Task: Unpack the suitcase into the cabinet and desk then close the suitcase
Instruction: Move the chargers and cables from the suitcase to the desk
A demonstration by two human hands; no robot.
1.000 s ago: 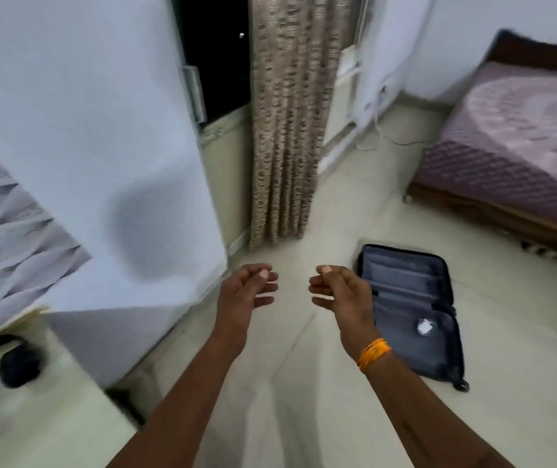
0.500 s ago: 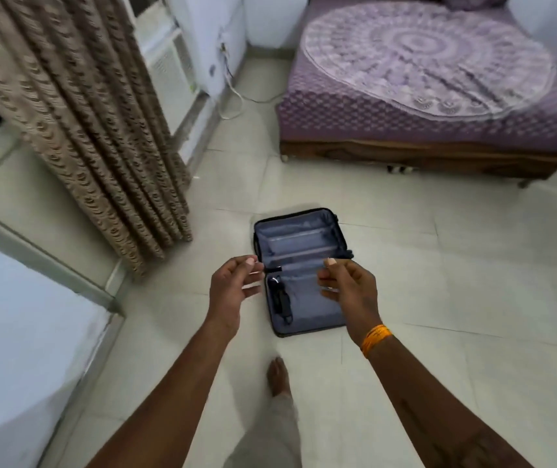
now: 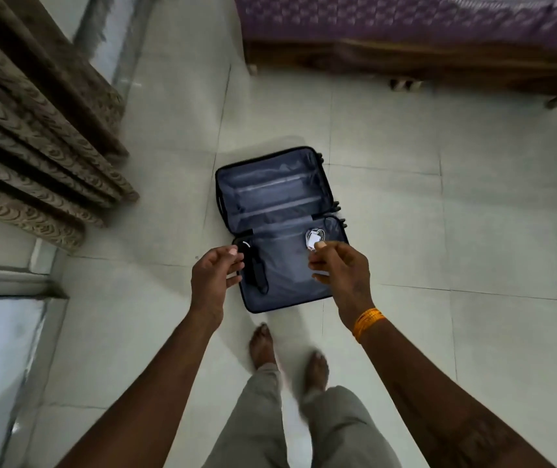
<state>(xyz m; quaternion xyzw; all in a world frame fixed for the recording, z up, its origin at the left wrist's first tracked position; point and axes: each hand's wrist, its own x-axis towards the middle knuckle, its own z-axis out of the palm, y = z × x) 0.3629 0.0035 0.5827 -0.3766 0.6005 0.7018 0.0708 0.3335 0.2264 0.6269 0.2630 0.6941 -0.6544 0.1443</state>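
Nothing is held: left hand [image 3: 215, 278] and right hand [image 3: 339, 267] (fingers loosely curled) are raised above open suitcase [image 3: 272, 197].

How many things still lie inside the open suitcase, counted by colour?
White: 1, a coiled cable with its plug, in the near half on the right.
Black: 1, a dark strap-like item, near half on the left; blurred, so I cannot name it.
Total: 2 in the suitcase. Both hands hold nothing.
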